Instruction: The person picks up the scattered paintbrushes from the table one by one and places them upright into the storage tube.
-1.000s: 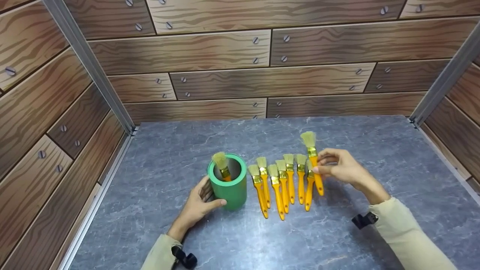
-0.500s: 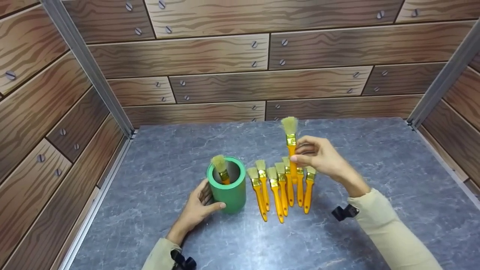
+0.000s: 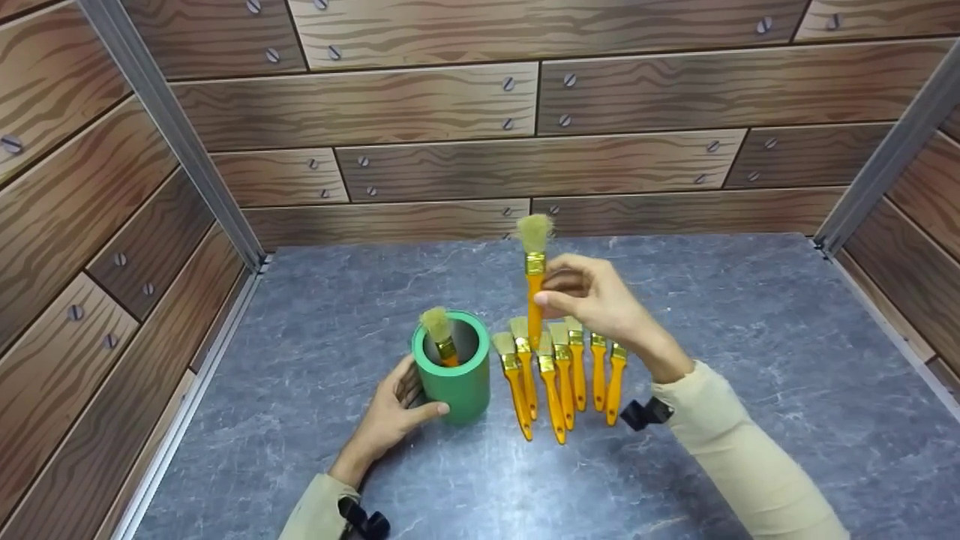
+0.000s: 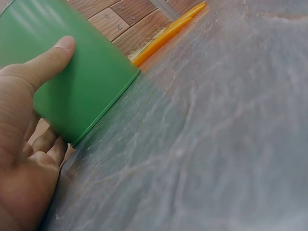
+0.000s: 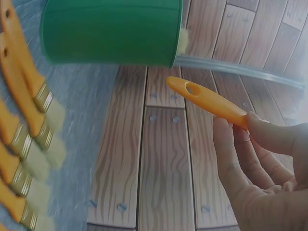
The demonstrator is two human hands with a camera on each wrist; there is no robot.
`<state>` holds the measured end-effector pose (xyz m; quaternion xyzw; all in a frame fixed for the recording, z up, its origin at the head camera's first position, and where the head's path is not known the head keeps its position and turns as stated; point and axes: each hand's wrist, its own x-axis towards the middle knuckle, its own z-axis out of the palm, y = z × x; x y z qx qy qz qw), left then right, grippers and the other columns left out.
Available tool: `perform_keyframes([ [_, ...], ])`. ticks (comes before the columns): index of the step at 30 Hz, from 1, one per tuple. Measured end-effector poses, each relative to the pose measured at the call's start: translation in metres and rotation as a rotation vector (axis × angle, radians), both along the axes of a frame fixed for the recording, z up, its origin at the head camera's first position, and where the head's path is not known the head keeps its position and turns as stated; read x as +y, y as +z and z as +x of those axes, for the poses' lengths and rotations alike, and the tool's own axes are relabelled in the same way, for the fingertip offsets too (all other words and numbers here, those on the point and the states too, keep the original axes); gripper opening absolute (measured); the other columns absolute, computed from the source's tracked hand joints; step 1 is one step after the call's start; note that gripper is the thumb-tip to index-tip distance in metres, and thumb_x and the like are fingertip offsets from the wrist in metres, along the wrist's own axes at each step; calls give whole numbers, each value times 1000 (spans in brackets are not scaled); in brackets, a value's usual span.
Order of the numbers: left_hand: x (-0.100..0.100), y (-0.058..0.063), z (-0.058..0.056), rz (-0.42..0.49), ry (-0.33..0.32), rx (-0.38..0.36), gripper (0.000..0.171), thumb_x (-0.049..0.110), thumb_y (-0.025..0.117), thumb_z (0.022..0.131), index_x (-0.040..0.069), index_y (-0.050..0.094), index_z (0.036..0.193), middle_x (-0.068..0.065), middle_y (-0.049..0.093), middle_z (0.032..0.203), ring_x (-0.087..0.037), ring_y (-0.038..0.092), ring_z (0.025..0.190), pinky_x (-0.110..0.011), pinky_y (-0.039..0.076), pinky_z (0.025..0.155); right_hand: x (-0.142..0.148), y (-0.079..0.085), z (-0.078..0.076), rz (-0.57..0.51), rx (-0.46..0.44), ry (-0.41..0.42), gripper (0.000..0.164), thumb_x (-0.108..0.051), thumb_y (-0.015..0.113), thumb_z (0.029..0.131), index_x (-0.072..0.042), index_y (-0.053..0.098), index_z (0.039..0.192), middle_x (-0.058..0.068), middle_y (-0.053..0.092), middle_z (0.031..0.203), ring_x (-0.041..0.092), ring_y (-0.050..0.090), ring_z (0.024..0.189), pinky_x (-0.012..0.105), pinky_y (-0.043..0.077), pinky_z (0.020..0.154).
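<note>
A green cylindrical can (image 3: 457,390) stands upright on the table, with one paintbrush (image 3: 438,327) in it, bristles up above the rim. My left hand (image 3: 394,412) holds the can's near left side, thumb across the front; the left wrist view shows the thumb on the green wall (image 4: 91,82). My right hand (image 3: 596,300) pinches another paintbrush (image 3: 535,285) by its orange handle, bristles up, raised over the row of brushes to the right of the can. In the right wrist view the handle's holed end (image 5: 192,91) points toward the can.
Several paintbrushes (image 3: 553,382) with orange handles lie side by side on the grey marbled table (image 3: 337,300), bristles toward the back. Wood-patterned walls (image 3: 435,172) rise at the back and both sides, with metal posts (image 3: 172,127) in the corners.
My right hand has lifted the paintbrush from the right end of the row and carried it up and left toward the can. The left hand stays on the can.
</note>
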<state>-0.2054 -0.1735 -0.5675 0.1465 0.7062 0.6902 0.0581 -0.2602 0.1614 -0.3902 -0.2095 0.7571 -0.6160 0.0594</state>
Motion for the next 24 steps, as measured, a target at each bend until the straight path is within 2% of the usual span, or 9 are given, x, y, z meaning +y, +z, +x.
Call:
perform_keyframes([
  [11, 0, 2, -2, 15, 5, -4, 104, 10, 89, 88, 11, 25, 170, -13, 38, 171, -31, 33, 161, -43, 29, 133, -34, 7, 1, -20, 37, 66, 24, 4, 72, 99, 8, 65, 121, 26, 74, 111, 29, 78, 96, 43, 69, 87],
  [24, -1, 1, -1, 1, -6, 5, 105, 11, 88, 89, 10, 22, 171, -13, 37, 172, -31, 33, 161, -43, 30, 133, -55, 8, 3, -37, 76, 111, 22, 1, 72, 101, 8, 65, 121, 26, 75, 109, 31, 79, 95, 45, 68, 88],
])
